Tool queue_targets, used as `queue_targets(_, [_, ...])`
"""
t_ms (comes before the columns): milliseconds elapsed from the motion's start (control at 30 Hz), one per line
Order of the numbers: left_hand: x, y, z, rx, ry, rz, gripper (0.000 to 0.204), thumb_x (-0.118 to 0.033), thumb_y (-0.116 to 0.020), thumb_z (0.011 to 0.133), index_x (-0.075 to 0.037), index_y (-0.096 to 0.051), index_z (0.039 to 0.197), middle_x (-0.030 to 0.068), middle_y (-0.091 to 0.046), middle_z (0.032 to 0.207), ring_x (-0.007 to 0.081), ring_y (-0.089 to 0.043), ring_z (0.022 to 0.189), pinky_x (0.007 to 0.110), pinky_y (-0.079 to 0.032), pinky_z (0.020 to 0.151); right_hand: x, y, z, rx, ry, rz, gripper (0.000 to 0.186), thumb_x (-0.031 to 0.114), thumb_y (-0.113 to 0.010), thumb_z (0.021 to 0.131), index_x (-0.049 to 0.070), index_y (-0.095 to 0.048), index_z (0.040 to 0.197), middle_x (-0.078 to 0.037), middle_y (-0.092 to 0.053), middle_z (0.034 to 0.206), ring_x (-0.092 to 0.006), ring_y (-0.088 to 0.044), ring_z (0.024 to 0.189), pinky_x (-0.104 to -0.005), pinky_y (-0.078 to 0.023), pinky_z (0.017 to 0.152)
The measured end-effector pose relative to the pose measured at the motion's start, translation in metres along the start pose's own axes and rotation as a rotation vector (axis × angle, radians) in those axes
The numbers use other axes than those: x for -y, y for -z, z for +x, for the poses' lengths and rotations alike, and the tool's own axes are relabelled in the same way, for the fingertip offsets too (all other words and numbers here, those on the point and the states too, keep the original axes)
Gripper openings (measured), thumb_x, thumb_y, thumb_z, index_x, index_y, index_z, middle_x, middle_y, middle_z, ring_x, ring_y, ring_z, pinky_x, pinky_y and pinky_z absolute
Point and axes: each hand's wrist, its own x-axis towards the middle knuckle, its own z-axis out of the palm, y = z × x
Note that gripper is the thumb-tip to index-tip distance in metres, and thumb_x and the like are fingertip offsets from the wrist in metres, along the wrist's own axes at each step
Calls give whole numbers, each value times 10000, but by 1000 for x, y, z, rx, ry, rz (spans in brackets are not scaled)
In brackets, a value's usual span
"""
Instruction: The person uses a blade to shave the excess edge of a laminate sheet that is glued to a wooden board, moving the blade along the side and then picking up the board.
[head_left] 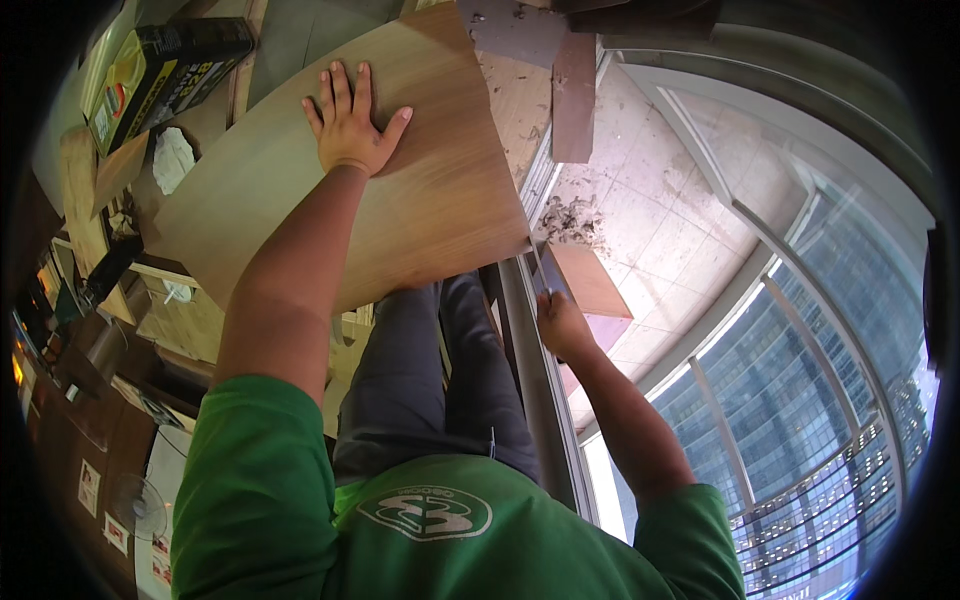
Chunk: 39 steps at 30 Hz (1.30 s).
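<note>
A wood-grain board [430, 170] with one curved edge lies in front of me. My left hand [355, 125] rests flat on its top, fingers spread. At the board's near right corner, my right hand [562, 322] is closed around a slim metal tool [541, 268]. The tool's narrow end points up at the board's edge and appears to touch it. Its handle is mostly covered by my fingers, so its exact kind is unclear.
A metal window track [545, 400] runs beside my legs. Past it, a tiled floor [650, 200] holds debris [570, 220] and a wooden box-like piece [588, 280]. A black-and-yellow carton [170, 80], wood offcuts [85, 190] and a crumpled white piece [173, 160] are at the left.
</note>
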Motion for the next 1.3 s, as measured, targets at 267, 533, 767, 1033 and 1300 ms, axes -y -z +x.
queue_targets(267, [9,5,-5,24,19,20,961,-796,-422,907,-255,-164,1658,119,-60,1733,303,-23,1598,582,34,1257,36,31,-17,88,-44,25,472,373,-461,1059,-73,-592,973,-369,-657,881,-546,-641,903,-588,-503,807])
queue_targets(533, [6,1,0,-9,3,3,957,-795,-418,909,-252,-170,1657,123,-66,1731,305,-24,1598,583,33,1257,16,5,18,53,-54,5,480,369,-452,1054,-87,-581,978,-370,-656,869,-556,-636,901,-592,-497,823])
queue_targets(767, [6,9,0,-9,-1,27,957,-777,-453,909,-242,-185,1656,131,-94,1726,319,-69,1592,577,-11,1259,7,4,-7,61,-19,-31,423,341,-466,1044,-60,-596,1008,-351,-665,874,-523,-666,871,-591,-514,784])
queue_targets(1033, [2,2,3,-12,-14,-13,959,-794,-428,906,-243,-192,1654,131,-82,1728,316,-47,1595,588,15,1256,-20,-2,19,45,-176,77,404,323,-476,1048,-48,-605,955,-334,-670,845,-529,-660,835,-588,-520,732])
queue_targets(1300, [2,6,-1,7,-4,18,961,-764,-476,905,-228,-196,1653,140,-75,1727,328,-58,1593,586,0,1255,17,14,-14,-37,57,57,457,362,-479,1054,-59,-589,916,-325,-650,761,-510,-647,696,-557,-518,662])
